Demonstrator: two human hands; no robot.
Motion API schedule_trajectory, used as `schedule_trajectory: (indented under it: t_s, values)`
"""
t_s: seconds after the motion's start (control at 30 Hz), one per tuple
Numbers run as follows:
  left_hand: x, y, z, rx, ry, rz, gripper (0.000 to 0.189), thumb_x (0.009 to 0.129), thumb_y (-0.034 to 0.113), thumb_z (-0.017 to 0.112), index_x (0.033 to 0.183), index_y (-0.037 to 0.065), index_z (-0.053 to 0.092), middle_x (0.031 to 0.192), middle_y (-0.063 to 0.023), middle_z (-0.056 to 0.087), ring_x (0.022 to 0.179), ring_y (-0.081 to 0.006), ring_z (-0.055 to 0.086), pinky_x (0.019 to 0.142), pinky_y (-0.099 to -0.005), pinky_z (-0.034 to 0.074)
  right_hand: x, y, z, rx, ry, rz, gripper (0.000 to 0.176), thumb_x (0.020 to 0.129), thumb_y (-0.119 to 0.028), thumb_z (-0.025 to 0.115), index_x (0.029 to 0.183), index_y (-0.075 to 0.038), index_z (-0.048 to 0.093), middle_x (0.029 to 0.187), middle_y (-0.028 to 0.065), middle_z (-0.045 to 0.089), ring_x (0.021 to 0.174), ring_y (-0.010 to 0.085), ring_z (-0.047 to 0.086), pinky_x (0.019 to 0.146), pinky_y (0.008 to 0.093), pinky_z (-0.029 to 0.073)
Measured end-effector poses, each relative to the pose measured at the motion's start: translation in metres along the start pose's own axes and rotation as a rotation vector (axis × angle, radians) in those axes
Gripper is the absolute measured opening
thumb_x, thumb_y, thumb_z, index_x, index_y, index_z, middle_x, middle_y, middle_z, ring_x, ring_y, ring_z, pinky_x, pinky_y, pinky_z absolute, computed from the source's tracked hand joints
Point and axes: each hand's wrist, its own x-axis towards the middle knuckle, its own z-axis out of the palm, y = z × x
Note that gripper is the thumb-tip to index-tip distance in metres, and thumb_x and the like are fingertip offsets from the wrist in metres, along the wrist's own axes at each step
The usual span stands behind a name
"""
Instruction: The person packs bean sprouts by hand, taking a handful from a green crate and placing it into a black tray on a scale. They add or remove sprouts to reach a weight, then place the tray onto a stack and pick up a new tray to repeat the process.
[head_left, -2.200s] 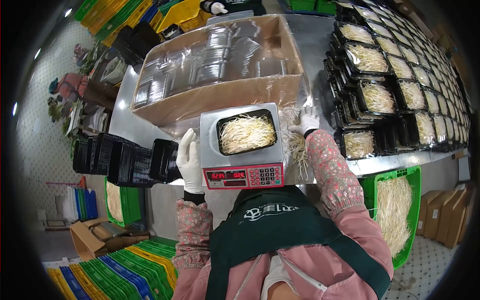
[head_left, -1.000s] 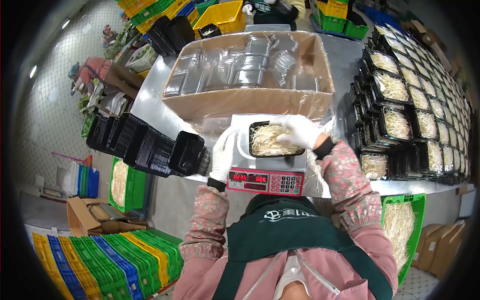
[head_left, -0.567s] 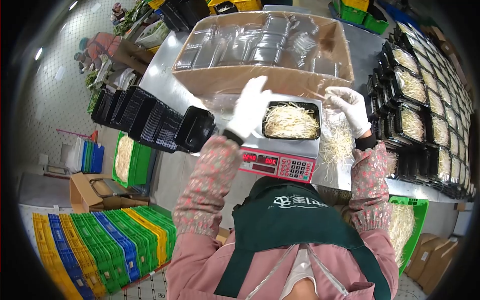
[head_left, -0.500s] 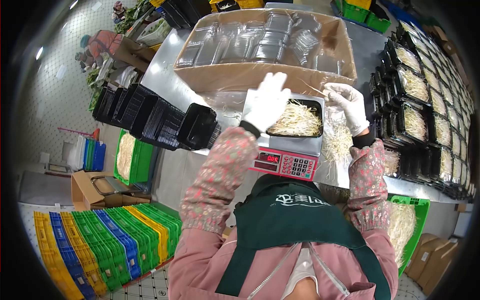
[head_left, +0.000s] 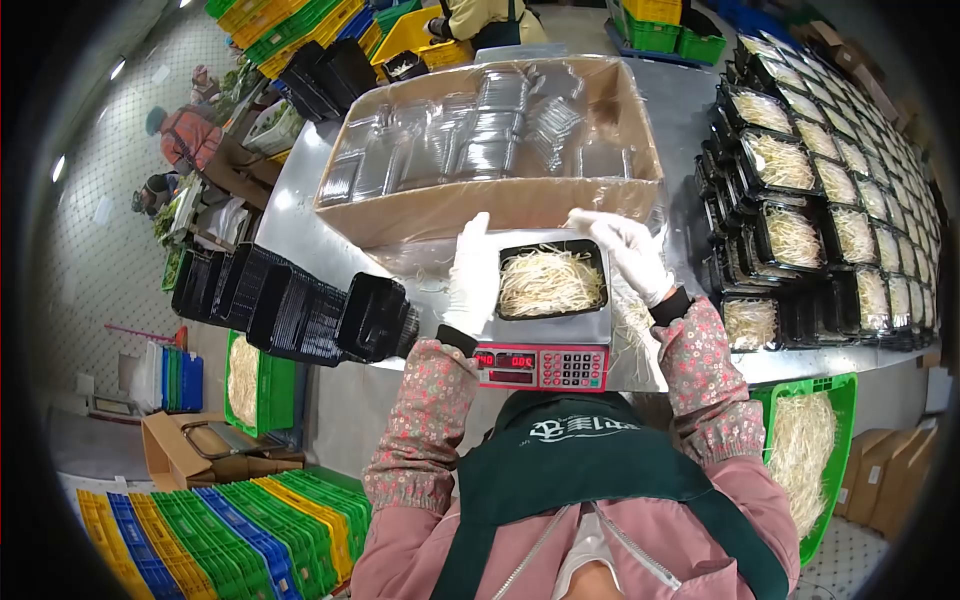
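Observation:
A black tray of bean sprouts (head_left: 552,281) rests on the platform of a red-fronted scale (head_left: 542,367) with lit red digits. At the tray's left side is my left hand (head_left: 472,272), in a white glove, upright with its fingers stretched out and holding nothing. My right hand (head_left: 630,255), also white-gloved, hovers over the tray's upper right corner with thumb and fingertips pinched together; whatever is between them is too small to make out. Loose sprouts (head_left: 632,318) lie right of the scale, below my right hand.
Beyond the scale stands a cardboard box (head_left: 490,208) of clear lids. Stacked empty black trays (head_left: 300,310) lie at left, piles of filled trays (head_left: 785,160) at right. Green crates of sprouts (head_left: 810,460) flank the table. Other people (head_left: 190,140) work farther off.
My left hand has moved from the tray's upper left corner down along its left side. My right hand has come closer to the tray. The whole view has shifted.

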Motion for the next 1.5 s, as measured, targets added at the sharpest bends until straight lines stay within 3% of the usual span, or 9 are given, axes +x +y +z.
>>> schedule_trajectory:
  t_s: [0.17, 0.23, 0.47, 0.63, 0.7, 0.97, 1.13, 1.37, 1.5]
  values:
    - [-0.014, 0.009, 0.052, 0.734, -0.181, 0.539, 0.054, 0.092, 0.028, 0.056, 0.136, -0.001, 0.048, 0.140, -0.0223, 0.049, 0.134, -0.0415, 0.039, 0.111, -0.0509, 0.031, -0.001, 0.030, 0.018, -0.420, 0.170, 0.001, 0.039, 0.101, -0.027, 0.051, 0.133, -0.005, 0.057, 0.124, 0.0173, 0.064, 0.116, 0.0229, 0.061, 0.102, 0.0332, 0.044]
    - [-0.033, 0.006, 0.058, 1.003, -0.446, 0.502, 0.056, 0.091, 0.030, 0.056, 0.136, -0.002, 0.047, 0.134, -0.0221, 0.052, 0.131, -0.0406, 0.041, 0.109, -0.0543, 0.031, -0.014, 0.046, 0.034, -0.441, 0.103, 0.089, 0.054, 0.100, -0.039, 0.049, 0.141, -0.005, 0.047, 0.129, 0.0207, 0.059, 0.122, 0.0310, 0.056, 0.104, 0.0389, 0.043]
    - [-0.035, -0.028, 0.067, 1.166, -0.437, 0.453, 0.057, 0.086, 0.036, 0.052, 0.135, 0.007, 0.049, 0.136, -0.0149, 0.050, 0.128, -0.0333, 0.042, 0.105, -0.0542, 0.030, -0.016, 0.059, 0.065, -0.923, -0.109, 0.201, 0.081, 0.096, -0.054, 0.043, 0.149, 0.005, 0.024, 0.144, 0.0325, 0.038, 0.129, 0.0482, 0.041, 0.111, 0.0491, 0.030]
    - [-0.037, -0.017, 0.067, 1.064, -0.424, 0.374, 0.060, 0.086, 0.036, 0.056, 0.136, 0.005, 0.048, 0.136, -0.0173, 0.049, 0.130, -0.0354, 0.039, 0.107, -0.0571, 0.027, -0.008, 0.042, 0.046, -0.870, -0.329, 0.184, 0.087, 0.096, -0.057, 0.044, 0.147, 0.010, 0.024, 0.143, 0.0365, 0.038, 0.135, 0.0470, 0.036, 0.115, 0.0445, 0.028]
    - [-0.037, -0.005, 0.057, 0.863, -0.445, 0.400, 0.064, 0.085, 0.039, 0.059, 0.137, 0.004, 0.046, 0.137, -0.0184, 0.048, 0.130, -0.0370, 0.039, 0.107, -0.0565, 0.027, 0.009, 0.002, 0.027, -0.836, -0.388, 0.152, 0.078, 0.094, -0.051, 0.055, 0.143, 0.007, 0.037, 0.128, 0.0312, 0.055, 0.122, 0.0388, 0.055, 0.103, 0.0389, 0.044]
    - [-0.046, 0.030, 0.036, 0.514, -0.167, 0.275, 0.055, 0.092, 0.027, 0.061, 0.139, 0.003, 0.046, 0.142, -0.0190, 0.047, 0.133, -0.0359, 0.040, 0.112, -0.0486, 0.028, 0.174, 0.065, -0.104, -1.315, 0.357, -0.209, 0.057, 0.089, -0.038, 0.062, 0.135, -0.007, 0.050, 0.119, 0.0226, 0.064, 0.109, 0.0380, 0.062, 0.093, 0.0432, 0.049]
    - [-0.059, 0.025, 0.029, 0.274, -0.083, 0.070, 0.047, 0.101, 0.015, 0.049, 0.142, -0.004, 0.040, 0.144, -0.0239, 0.044, 0.136, -0.0358, 0.039, 0.115, -0.0409, 0.028, 0.203, 0.078, -0.138, -1.195, -0.080, 0.202, 0.024, 0.079, -0.030, 0.071, 0.097, -0.017, 0.077, 0.104, 0.0130, 0.071, 0.101, 0.0294, 0.067, 0.089, 0.0401, 0.052]
    - [-0.059, 0.001, 0.034, 0.061, -0.105, -0.065, 0.043, 0.102, 0.015, 0.046, 0.140, -0.004, 0.044, 0.143, -0.0237, 0.047, 0.136, -0.0325, 0.042, 0.115, -0.0369, 0.029, 0.178, 0.031, -0.123, -1.308, 0.045, 0.225, 0.027, 0.084, -0.034, 0.071, 0.105, -0.018, 0.073, 0.103, 0.0104, 0.071, 0.100, 0.0311, 0.066, 0.087, 0.0418, 0.052]
    - [-0.051, 0.027, -0.001, 0.041, -0.001, 0.039, 0.038, 0.103, 0.012, 0.044, 0.137, -0.005, 0.049, 0.137, -0.0178, 0.054, 0.129, -0.0265, 0.049, 0.111, -0.0343, 0.035, 0.161, 0.020, -0.140, -1.433, 0.106, -0.135, 0.030, 0.092, -0.035, 0.061, 0.116, -0.019, 0.069, 0.111, 0.0079, 0.069, 0.104, 0.0303, 0.063, 0.088, 0.0423, 0.052]
